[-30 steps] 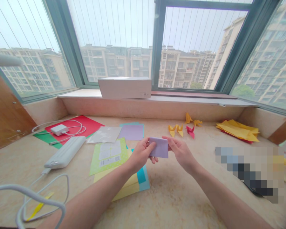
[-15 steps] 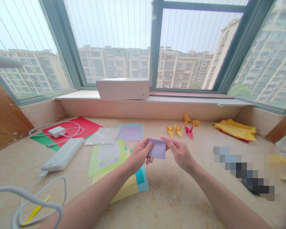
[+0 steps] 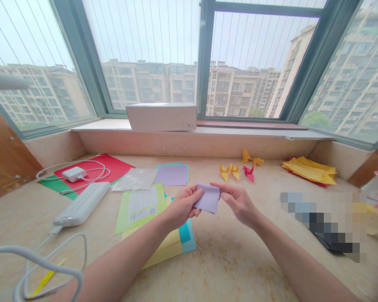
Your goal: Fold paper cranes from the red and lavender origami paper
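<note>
A small folded sheet of purple origami paper [image 3: 208,199] is held up above the counter, tilted slightly. My left hand [image 3: 185,203] pinches its left side, thumb on the front and the other fingers behind. At the upper right edge, my right hand [image 3: 237,201] has its index finger along the top corner and its thumb close by the side; part of that grip is hidden. Beyond the hands stand small folded paper cranes: several yellow ones [image 3: 234,171] and a red one [image 3: 248,173]. A flat purple sheet [image 3: 173,175] lies behind my left hand.
Left of my arms lie a green-yellow paper packet [image 3: 141,207], a clear sleeve [image 3: 134,179], a white power bank [image 3: 82,204], a charger [image 3: 74,174] with cables, and red paper [image 3: 113,163]. Yellow sheets [image 3: 311,170] are at right, near a blurred-out object [image 3: 324,226]. A white box [image 3: 162,117] sits on the sill.
The folded purple paper has tilted, its right side dropping a little. My right index finger has shifted left along its top corner, and the thumb has lowered.
</note>
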`<state>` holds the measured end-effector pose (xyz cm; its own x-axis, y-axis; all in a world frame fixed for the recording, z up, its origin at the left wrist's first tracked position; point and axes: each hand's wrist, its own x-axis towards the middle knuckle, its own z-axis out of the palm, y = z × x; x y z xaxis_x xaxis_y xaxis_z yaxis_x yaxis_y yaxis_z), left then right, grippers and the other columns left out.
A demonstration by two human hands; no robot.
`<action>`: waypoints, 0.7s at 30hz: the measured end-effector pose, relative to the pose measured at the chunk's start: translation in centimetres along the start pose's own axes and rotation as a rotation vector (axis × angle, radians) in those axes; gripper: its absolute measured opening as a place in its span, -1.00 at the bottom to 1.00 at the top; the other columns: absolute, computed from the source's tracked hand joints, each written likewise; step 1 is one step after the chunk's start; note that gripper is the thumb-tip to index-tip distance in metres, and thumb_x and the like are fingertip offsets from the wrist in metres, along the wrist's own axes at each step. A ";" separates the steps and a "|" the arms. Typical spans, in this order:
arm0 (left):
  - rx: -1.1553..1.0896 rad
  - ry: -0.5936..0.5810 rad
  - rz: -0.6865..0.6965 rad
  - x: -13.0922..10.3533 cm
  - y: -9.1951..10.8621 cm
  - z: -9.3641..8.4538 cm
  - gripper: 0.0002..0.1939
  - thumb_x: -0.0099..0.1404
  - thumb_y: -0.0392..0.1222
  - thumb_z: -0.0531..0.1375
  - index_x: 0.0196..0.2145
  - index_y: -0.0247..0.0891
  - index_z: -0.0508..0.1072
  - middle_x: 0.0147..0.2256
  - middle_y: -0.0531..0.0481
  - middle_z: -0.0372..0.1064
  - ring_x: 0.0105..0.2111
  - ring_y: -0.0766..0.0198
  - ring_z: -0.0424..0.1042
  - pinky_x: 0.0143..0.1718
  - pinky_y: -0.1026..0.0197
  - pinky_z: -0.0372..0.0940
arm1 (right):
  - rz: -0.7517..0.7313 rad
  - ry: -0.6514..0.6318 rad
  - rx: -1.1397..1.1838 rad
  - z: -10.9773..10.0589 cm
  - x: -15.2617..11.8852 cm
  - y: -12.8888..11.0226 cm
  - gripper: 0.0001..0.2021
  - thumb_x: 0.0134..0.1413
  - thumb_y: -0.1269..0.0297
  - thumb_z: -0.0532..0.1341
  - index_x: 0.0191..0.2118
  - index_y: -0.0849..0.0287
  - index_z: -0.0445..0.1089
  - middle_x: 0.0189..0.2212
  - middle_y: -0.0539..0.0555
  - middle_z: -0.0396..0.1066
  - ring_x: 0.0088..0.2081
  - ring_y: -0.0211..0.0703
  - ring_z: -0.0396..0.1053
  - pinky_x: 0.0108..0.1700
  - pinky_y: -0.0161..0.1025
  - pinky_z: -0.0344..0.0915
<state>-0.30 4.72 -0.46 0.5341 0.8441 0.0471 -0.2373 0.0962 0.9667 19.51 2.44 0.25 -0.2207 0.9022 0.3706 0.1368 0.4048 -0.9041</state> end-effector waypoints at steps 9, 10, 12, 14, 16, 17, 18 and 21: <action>0.068 -0.033 -0.010 -0.1 0.2 -0.3 -0.64 0.33 0.08 0.22 -0.22 -0.33 0.38 -0.63 0.15 0.27 -0.77 0.55 0.08 -0.77 0.43 -0.13 | 0.027 -0.028 0.041 -0.4 0.3 -0.1 -0.67 0.13 0.24 0.20 -0.04 0.22 0.56 -0.37 0.09 0.61 -0.35 -0.12 0.53 -0.26 -0.20 0.46; 0.080 -0.031 -0.015 -0.1 0.3 -0.3 -0.64 0.33 0.08 0.22 -0.22 -0.33 0.38 -0.64 0.16 0.26 -0.77 0.55 0.08 -0.77 0.43 -0.13 | 0.038 -0.028 0.039 -0.4 0.3 -0.1 -0.68 0.12 0.23 0.21 -0.06 0.21 0.57 -0.38 0.08 0.61 -0.35 -0.11 0.53 -0.26 -0.19 0.46; 0.107 -0.029 -0.023 -0.1 0.4 -0.4 -0.64 0.33 0.08 0.22 -0.23 -0.32 0.38 -0.66 0.17 0.24 -0.78 0.54 0.07 -0.77 0.43 -0.14 | 0.063 -0.025 0.039 -0.5 0.4 -0.2 -0.69 0.12 0.19 0.22 -0.10 0.21 0.59 -0.41 0.08 0.60 -0.37 -0.10 0.53 -0.27 -0.18 0.46; 0.130 -0.023 -0.024 -0.1 0.5 -0.4 -0.64 0.33 0.08 0.21 -0.23 -0.32 0.37 -0.69 0.18 0.24 -0.79 0.53 0.06 -0.77 0.43 -0.14 | 0.083 -0.005 0.047 -0.3 0.5 -0.2 -0.69 0.11 0.15 0.23 -0.15 0.21 0.61 -0.44 0.08 0.59 -0.39 -0.10 0.52 -0.28 -0.17 0.47; 0.154 -0.015 -0.015 -0.2 0.6 -0.2 -0.65 0.35 0.08 0.19 -0.23 -0.31 0.36 -0.71 0.19 0.23 -0.80 0.53 0.05 -0.76 0.43 -0.13 | 0.095 0.041 0.069 0.0 0.6 -0.1 -0.69 0.10 0.14 0.23 -0.18 0.22 0.62 -0.45 0.08 0.59 -0.41 -0.12 0.51 -0.30 -0.19 0.47; 0.165 -0.008 -0.008 -0.2 0.6 -0.1 -0.65 0.36 0.09 0.18 -0.22 -0.31 0.36 -0.72 0.19 0.23 -0.80 0.52 0.05 -0.76 0.43 -0.12 | 0.106 0.071 0.095 0.2 0.6 -0.1 -0.69 0.08 0.14 0.24 -0.20 0.22 0.62 -0.46 0.08 0.59 -0.43 -0.13 0.51 -0.32 -0.19 0.47; 0.173 -0.001 0.000 -0.2 0.6 0.0 -0.64 0.36 0.10 0.17 -0.21 -0.31 0.36 -0.72 0.19 0.23 -0.80 0.52 0.06 -0.76 0.44 -0.11 | 0.125 0.098 0.135 0.5 0.7 0.0 -0.69 0.07 0.13 0.25 -0.20 0.23 0.61 -0.46 0.08 0.58 -0.44 -0.13 0.50 -0.33 -0.20 0.46; 0.188 0.021 0.028 -0.2 0.4 0.2 -0.62 0.36 0.12 0.16 -0.20 -0.31 0.34 -0.73 0.19 0.23 -0.81 0.50 0.08 -0.77 0.44 -0.09 | 0.213 0.119 0.319 1.0 0.7 0.1 -0.66 0.05 0.06 0.29 -0.23 0.25 0.59 -0.47 0.10 0.58 -0.47 -0.12 0.51 -0.36 -0.19 0.46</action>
<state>-0.33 4.44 -0.01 0.5117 0.8562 0.0717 -0.0949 -0.0266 0.9951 18.38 2.96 0.23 -0.1041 0.9794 0.1730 -0.1431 0.1573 -0.9771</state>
